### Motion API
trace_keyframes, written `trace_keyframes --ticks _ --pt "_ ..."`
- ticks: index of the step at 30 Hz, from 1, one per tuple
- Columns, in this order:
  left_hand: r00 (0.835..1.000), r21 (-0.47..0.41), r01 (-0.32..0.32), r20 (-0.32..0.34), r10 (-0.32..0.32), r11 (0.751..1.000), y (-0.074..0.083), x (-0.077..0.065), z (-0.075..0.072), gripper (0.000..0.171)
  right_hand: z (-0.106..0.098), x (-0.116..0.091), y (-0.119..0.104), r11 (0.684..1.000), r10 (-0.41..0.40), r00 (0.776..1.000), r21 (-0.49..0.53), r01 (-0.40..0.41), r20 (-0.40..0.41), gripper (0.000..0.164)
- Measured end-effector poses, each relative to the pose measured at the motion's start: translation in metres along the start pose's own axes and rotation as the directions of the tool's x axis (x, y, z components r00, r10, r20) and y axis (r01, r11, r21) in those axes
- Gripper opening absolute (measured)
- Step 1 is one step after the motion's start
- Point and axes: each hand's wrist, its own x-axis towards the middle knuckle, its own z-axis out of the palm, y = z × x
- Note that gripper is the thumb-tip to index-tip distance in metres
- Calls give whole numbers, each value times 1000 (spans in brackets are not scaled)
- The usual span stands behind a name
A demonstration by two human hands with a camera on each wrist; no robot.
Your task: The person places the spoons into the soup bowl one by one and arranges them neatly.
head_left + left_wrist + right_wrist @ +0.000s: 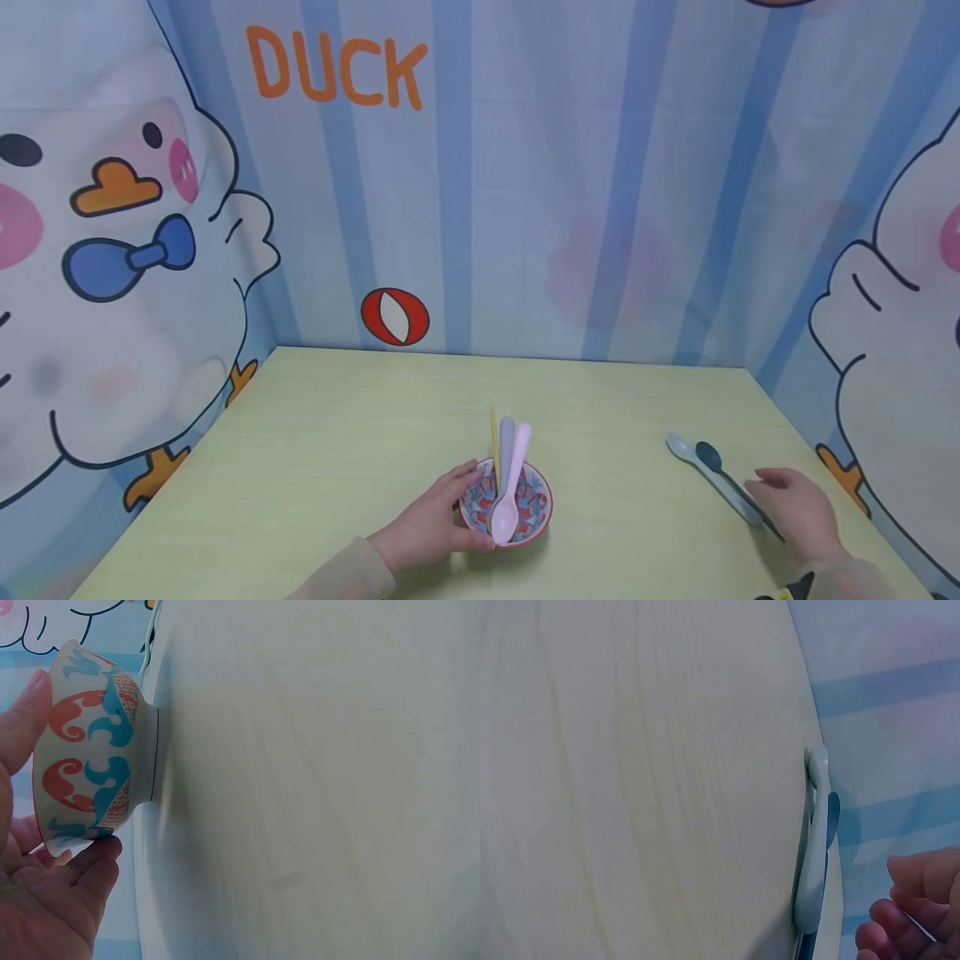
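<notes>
My left hand (435, 517) grips the rim of a patterned bowl (538, 533), thumb at the near side and fingers at the far left. In the left wrist view, the bowl (97, 750) shows orange and blue swirls on its outside. A pink spoon (513, 487) lies bowl-end down in it, beside a greyish-lavender handle (507, 442) and a thin yellow handle (494, 442). On the right, my right hand (798, 512) hovers by a dark teal spoon (708, 456), fingers loosely bent and holding nothing. A pale blue spoon (682, 447) lies alongside the dark one.
The pale yellow-green table (337, 433) ends at a striped backdrop (525, 208) printed with ducks and a red ball. At the right wrist sits a small black-and-yellow thing (791, 590), partly cut off by the frame.
</notes>
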Motion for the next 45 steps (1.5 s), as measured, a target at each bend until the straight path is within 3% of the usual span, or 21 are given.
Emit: trace_keyframes --ticks 4,12,22,45 --pt "1000 1 4 5 -4 1000 0 0 0 95 1 1 3 999 13 1000 -52 -14 -17 49" --pt "1000 -9 8 5 -8 1000 2 -1 -1 94 5 2 12 998 -35 999 -45 36 26 45" --pt "1000 -10 14 8 -14 1000 3 -1 -1 93 17 6 10 995 35 999 -96 -31 39 33" --pt "1000 -23 18 8 -18 1000 3 0 -1 94 11 1 3 970 -62 983 -222 100 174 29"
